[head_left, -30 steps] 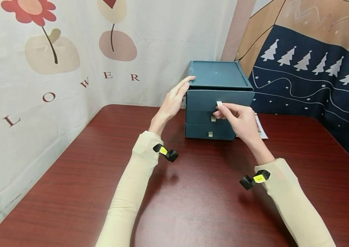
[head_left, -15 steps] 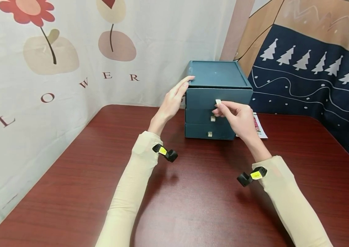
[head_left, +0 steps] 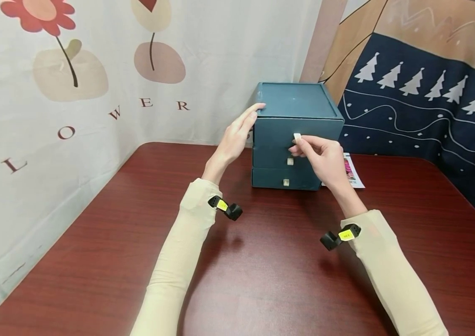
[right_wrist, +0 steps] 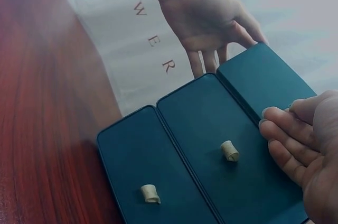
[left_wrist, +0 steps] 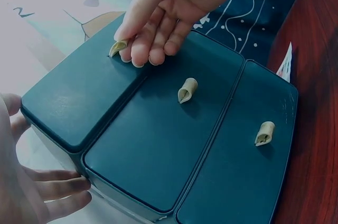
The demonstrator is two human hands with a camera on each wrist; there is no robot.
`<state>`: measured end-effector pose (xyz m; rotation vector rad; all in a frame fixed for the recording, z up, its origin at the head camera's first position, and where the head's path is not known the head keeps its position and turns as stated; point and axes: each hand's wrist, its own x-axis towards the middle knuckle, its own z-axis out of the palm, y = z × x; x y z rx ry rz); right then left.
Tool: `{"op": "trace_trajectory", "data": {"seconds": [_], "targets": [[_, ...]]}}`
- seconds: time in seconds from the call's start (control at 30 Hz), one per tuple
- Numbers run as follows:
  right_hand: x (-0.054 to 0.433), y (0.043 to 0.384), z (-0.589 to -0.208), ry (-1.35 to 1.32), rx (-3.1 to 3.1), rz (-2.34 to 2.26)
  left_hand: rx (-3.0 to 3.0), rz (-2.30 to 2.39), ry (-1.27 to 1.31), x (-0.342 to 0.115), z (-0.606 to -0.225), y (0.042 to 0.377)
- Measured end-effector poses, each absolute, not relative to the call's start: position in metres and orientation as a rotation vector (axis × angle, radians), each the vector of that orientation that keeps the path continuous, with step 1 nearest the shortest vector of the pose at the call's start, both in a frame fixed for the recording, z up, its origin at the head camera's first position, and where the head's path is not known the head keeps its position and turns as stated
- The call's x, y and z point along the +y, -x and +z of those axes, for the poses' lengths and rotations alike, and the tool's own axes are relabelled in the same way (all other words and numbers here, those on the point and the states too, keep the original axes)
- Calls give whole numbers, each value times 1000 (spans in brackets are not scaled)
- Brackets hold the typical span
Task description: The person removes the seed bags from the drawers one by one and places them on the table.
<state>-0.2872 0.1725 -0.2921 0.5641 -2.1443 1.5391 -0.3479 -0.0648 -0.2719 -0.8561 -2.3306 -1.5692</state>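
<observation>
Left wrist, hands (left_wrist: 29,187) (left_wrist: 182,2) on smooth drawer box (left_wrist: 153,139), curled tabs (left_wrist: 188,90)

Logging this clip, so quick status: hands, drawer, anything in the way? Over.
Right hand pinches top tab. Left hand on left side of box. Top drawer appears slightly out. Printed sheet right of box, not in front.

- The person wears a long left sleeve (head_left: 168,266) of pale cream cloth, close-fitting, with fine creases across the forearm.
- The right sleeve (head_left: 390,270) is of matching plain cream cloth.
- Both sleeves end at the wrist in slightly uneven cuffs, leaving the left hand (head_left: 233,136) and right hand (head_left: 329,163) bare.
- A small black left wrist camera (head_left: 234,212), blocky and jointed, bears a bright yellow left label (head_left: 222,205).
- A similar black right wrist camera (head_left: 330,241) has a yellow right label (head_left: 346,234) with tiny, illegible dark print.
</observation>
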Motion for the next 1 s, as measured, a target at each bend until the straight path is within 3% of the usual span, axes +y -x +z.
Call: {"op": "trace_trajectory", "data": {"seconds": [1.0], "targets": [[164, 283, -283, -508, -2140, 1572, -2344, -1490, 829, -64, -272, 349]]}}
